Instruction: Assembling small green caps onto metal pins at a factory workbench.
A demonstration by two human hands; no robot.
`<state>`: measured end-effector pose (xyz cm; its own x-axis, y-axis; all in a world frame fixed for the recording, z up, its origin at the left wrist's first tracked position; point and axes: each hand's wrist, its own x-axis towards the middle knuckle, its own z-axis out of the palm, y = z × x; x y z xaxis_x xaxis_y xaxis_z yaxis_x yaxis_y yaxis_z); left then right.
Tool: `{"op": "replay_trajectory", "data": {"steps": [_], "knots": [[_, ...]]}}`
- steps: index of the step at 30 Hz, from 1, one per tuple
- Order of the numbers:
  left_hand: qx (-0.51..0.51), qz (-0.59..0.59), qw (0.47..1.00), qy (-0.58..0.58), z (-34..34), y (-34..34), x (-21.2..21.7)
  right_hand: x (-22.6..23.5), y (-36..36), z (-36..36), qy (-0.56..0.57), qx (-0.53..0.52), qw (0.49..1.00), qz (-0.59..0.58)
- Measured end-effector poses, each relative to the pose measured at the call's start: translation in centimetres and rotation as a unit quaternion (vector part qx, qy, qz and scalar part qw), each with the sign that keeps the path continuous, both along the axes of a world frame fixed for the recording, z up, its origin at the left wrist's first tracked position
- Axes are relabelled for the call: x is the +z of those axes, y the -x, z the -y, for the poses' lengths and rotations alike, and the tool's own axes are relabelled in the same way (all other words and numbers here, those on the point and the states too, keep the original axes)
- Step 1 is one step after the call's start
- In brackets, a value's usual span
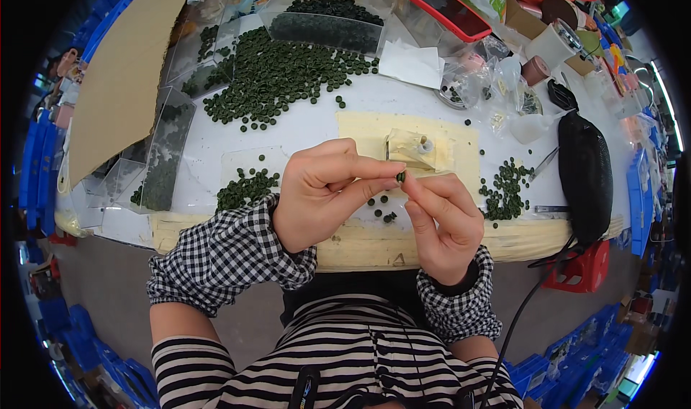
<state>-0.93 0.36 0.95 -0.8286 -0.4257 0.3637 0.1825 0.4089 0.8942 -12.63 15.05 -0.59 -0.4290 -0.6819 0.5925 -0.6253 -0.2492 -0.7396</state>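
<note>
A small dark green round piece [401,178] is pinched where the fingertips of both my hands meet. My left hand [313,193] grips it between thumb and forefinger, and my right hand [448,225] touches it from the other side with bent fingers. Just beyond the fingertips stands a small block wrapped in cream tape [414,150], with a short round peg on top. Several loose green pieces [389,217] lie on the table under my hands. Beside my left wrist is a small pile of the same pieces [248,190]; another loose pile [505,189] lies right of my right hand.
A large heap of green pieces [270,67] spreads at the back left, before a clear bin [327,31] of them. Cardboard [122,78] stands at left near clear trays [169,150]. A red-edged phone [439,6], plastic bags [504,85] and a black pouch [584,178] are on the right.
</note>
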Motion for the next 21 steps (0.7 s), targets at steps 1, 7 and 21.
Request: {"op": "replay_trajectory", "data": {"steps": [1, 7, 21], "knots": [[0.0, -0.005, 1.0, -0.002, -0.05, 0.03, -0.02, -0.01, -0.02, 0.0, 0.0, 0.001, 1.0, 0.001], [0.003, -0.016, 0.999, 0.027, -0.08, 0.02, -0.11, -0.15, 0.01, -0.02, -0.001, 0.011, 1.0, 0.017], [-0.03, 0.094, 0.994, 0.044, 0.49, 0.68, -0.44, -0.13, 0.08, -0.36, 0.007, -0.068, 0.993, 0.092]]}}
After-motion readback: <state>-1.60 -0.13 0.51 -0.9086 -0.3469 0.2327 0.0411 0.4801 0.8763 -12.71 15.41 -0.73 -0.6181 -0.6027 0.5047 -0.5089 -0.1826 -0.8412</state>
